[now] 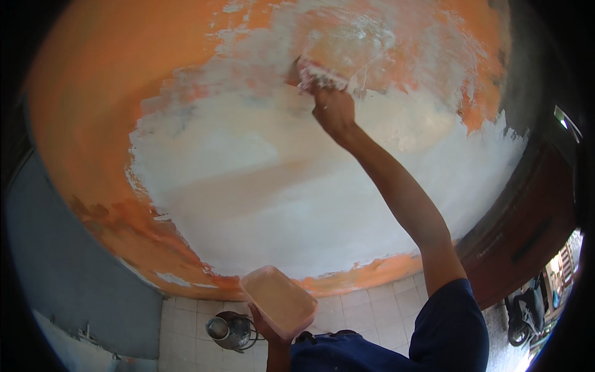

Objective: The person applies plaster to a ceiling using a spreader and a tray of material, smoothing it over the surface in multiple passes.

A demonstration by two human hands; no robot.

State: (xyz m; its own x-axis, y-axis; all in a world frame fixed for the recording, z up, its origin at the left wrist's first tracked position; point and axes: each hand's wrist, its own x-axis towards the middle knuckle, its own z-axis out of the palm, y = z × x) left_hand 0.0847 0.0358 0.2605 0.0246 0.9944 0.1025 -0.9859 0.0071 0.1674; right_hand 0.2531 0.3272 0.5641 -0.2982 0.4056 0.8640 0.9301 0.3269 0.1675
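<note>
My right arm reaches up across the wall (242, 142), and my right hand (334, 111) is closed on a paint-smeared applicator (322, 77). The applicator is wide, pink and white; whether it is a brush or a sponge I cannot make out. It lies against the wall or just off it, where a thin whitish coat lets orange show through. Low in front of my body, my left hand (268, 325) grips the side of a pale rectangular tub (279, 302), its fingers partly hidden beneath. A smooth cream-coloured surface shows inside the tub's rim.
On the white tiled floor (197, 307) stands a metal, jug-like vessel (230, 332), left of the tub. A grey panel (68, 266) borders the wall at left. To the right are a dark reddish piece of furniture (527, 229) and a parked motorbike (525, 313) farther off.
</note>
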